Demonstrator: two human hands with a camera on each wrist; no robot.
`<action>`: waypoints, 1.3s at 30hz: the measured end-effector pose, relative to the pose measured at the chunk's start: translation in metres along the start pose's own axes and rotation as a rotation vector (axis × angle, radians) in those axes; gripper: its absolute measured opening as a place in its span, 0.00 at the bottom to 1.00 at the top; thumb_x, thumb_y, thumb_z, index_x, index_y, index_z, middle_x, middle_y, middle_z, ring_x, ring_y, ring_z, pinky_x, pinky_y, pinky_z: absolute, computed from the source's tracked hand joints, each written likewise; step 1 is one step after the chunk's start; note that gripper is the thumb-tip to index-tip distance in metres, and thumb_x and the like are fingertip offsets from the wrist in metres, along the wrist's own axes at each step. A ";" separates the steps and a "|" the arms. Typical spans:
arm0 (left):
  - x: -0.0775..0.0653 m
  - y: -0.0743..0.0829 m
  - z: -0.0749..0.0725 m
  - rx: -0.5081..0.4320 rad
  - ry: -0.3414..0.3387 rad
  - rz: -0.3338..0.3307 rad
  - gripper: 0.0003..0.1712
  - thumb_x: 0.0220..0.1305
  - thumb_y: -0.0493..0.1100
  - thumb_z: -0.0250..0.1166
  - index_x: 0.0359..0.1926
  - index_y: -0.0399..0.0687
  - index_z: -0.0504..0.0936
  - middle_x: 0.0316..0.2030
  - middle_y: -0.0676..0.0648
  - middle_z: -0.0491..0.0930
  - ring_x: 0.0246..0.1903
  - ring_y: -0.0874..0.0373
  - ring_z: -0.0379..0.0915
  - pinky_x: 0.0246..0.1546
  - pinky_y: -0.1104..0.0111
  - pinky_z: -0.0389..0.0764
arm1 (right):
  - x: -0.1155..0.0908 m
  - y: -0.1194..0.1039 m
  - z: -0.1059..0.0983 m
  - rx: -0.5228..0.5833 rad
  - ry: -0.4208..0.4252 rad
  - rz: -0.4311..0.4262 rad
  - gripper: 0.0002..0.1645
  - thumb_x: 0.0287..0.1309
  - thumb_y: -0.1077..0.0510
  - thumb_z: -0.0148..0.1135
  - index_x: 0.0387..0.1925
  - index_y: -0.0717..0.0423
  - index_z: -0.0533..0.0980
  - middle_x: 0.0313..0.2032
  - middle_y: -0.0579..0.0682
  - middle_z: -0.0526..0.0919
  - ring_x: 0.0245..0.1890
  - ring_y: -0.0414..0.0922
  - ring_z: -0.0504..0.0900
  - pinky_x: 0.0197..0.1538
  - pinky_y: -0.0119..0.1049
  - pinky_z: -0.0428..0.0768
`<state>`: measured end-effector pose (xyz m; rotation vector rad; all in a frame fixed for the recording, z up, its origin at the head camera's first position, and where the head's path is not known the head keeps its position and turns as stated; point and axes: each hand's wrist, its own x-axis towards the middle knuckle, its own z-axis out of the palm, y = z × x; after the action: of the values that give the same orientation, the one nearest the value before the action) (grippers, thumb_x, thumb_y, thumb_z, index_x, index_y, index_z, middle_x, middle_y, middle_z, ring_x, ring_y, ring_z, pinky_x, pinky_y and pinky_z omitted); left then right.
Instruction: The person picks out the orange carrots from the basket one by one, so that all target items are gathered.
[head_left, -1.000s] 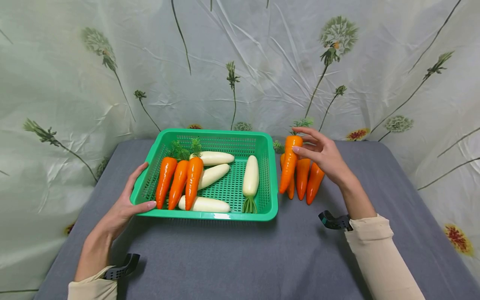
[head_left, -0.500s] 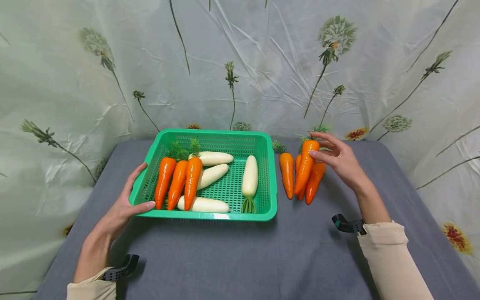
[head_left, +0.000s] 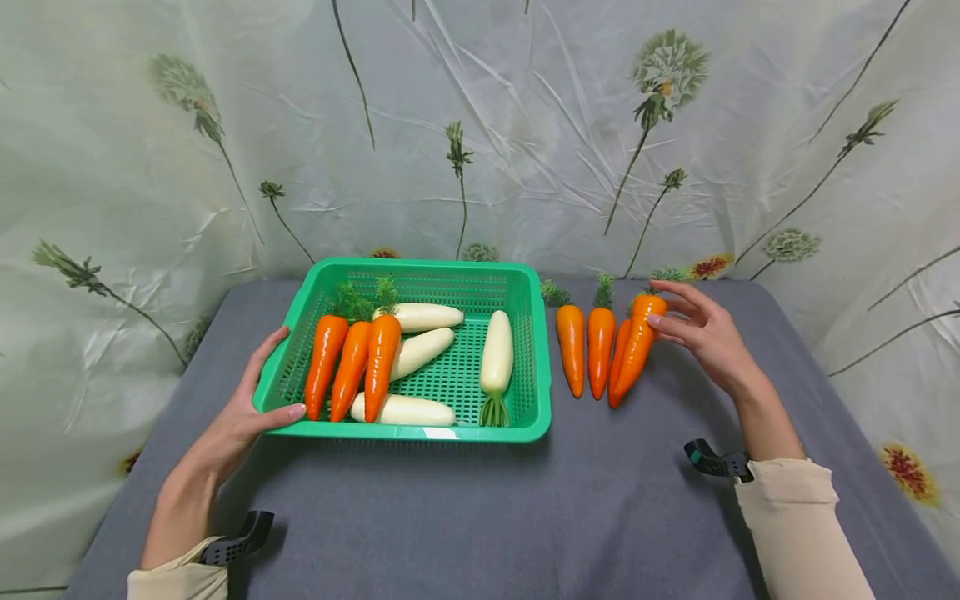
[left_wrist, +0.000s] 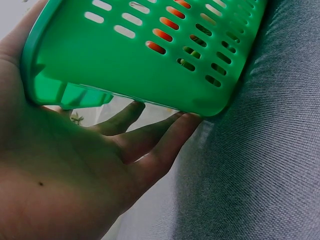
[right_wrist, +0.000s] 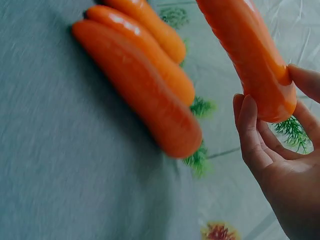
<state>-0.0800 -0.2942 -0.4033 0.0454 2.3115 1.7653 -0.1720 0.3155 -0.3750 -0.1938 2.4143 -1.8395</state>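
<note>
My left hand (head_left: 232, 425) grips the left end of a green plastic basket (head_left: 480, 432), thumb over the front rim. In the left wrist view its fingers (left_wrist: 165, 145) reach along the basket's slotted side. Inside the basket lie several white radishes (head_left: 497, 354) and three carrots (head_left: 324, 362) with green tops. My right hand (head_left: 701, 333) pinches a carrot (head_left: 637, 346) near its leafy end, over another carrot (head_left: 619, 354) that it partly hides. In the right wrist view the held carrot (right_wrist: 260, 65) is raised above three carrots (right_wrist: 145, 95) on the cloth.
A grey cloth (head_left: 465, 517) covers the table. Just right of the basket lie two carrots (head_left: 570, 350) side by side. A pale floral sheet (head_left: 525, 150) hangs behind the table. Black straps (head_left: 240, 542) sit on both wrists.
My right hand has moved to the right with its carrot, passing from above the leftmost loose carrot to above the rightmost one. The left hand keeps its grip on the basket.
</note>
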 end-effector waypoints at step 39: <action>-0.001 0.000 0.001 -0.023 0.007 0.001 0.59 0.66 0.38 0.67 0.82 0.82 0.39 0.76 0.43 0.46 0.62 0.64 0.60 0.52 0.78 0.67 | -0.019 0.062 -0.022 -0.026 0.035 0.109 0.35 0.72 0.56 0.65 0.75 0.52 0.66 0.47 0.26 0.82 0.44 0.26 0.84 0.44 0.27 0.85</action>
<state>-0.0785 -0.2932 -0.4033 0.0360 2.2965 1.7949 -0.1594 0.3555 -0.4293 -0.0304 2.4204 -1.7809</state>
